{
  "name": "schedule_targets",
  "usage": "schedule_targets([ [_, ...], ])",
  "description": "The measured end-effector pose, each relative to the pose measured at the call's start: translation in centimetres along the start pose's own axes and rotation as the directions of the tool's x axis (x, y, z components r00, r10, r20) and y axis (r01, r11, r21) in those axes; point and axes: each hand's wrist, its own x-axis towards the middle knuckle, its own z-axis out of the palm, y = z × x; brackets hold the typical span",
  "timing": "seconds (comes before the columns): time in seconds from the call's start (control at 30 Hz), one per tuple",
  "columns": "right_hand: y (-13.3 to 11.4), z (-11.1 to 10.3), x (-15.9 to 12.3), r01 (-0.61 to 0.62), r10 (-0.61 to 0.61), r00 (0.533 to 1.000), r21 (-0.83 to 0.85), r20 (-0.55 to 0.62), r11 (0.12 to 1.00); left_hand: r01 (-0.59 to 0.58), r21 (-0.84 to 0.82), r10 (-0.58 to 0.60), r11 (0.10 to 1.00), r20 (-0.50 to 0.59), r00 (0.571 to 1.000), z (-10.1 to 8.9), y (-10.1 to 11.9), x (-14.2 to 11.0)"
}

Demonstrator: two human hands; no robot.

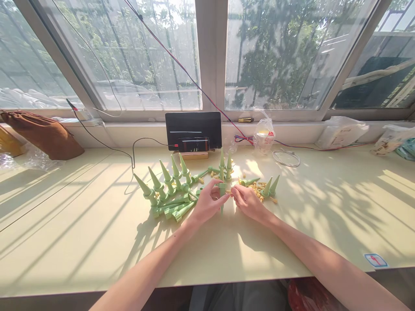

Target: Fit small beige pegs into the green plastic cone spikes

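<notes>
Green pointed plastic spike w/ a wider collar (222, 188) is upright btwn my two hands, tip up. My L hand (209, 201) has it gripped, thumb and fingers round the collar. My R hand (248, 201) is pinched narrow at a small yellow plastic peg (228, 192), right by the collar; can't tell if the peg's seated.

Just L of my L hand: row of upright green plastic cones (166, 177), w/ long green plastic pieces (181, 211) lying in front. Just beyond both hands, a couple more upright green cones (228, 167). Next to my R hand, a loose pile of yellow plastic pegs (257, 188), two green cones standing by it.

Farther out, past my hands: black flat tablet (194, 122), dark phone (194, 144) leaning in front. Beyond my R hand, coiled white cable (286, 158). All on a pale-yellow tabletop (282, 263).
</notes>
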Motion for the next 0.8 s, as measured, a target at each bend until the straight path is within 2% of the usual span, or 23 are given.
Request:
schedule_targets([
  [0.27, 0.12, 0.03, 0.04, -0.004, 0.004, 1.0, 0.02, 0.002, 1.0, -0.036, 0.073, 0.036, 0.997, -0.004, 0.999, 0.02, -0.23, -0.09],
  [0.43, -0.33, -0.07, 0.08, -0.032, 0.031, 0.999, 0.041, 0.008, 0.999, -0.014, 0.027, 0.014, 1.0, -0.007, 1.0, 0.05, -0.04, 0.0],
  [0.8, -0.35, -0.11, -0.12, 0.026, -0.027, 0.999, 0.025, 0.02, 0.999, 0.004, 0.01, -0.004, 1.0, -0.012, 1.0, -0.04, -0.16, 0.0],
])
